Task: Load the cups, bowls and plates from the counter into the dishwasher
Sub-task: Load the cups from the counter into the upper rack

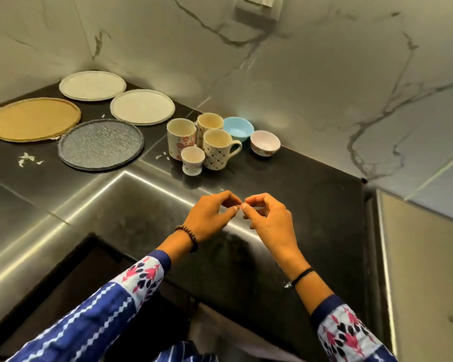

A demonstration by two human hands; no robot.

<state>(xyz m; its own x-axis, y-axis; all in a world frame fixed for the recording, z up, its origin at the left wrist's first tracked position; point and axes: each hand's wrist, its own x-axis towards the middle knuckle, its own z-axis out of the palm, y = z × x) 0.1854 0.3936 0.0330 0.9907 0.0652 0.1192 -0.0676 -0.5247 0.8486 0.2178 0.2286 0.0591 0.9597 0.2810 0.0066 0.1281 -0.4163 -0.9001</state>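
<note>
plates [93, 85] left, cups [181, 138] right, on counter [298, 194]

**Clearance and obstructions, counter corner**

Noting bare black counter [298, 184] lying open between the left hand [209, 218], the right hand [270, 220] and the crockery, giving free passage from front and right. Logging tall cup [181, 138], rear cup [209, 124], handled mug [217, 150] and small cup [192, 160] bunching tightly, leaving no finger gap inside the cluster, with the front pair screening the rear pair. Finding blue bowl [238, 129] and white bowl [265, 142] sitting close under the marble wall [324, 87], staying open from front and above. Seeing four plates [101, 145] lying flat at far left, nearly rim to rim, leaving only narrow dark lanes.
</note>
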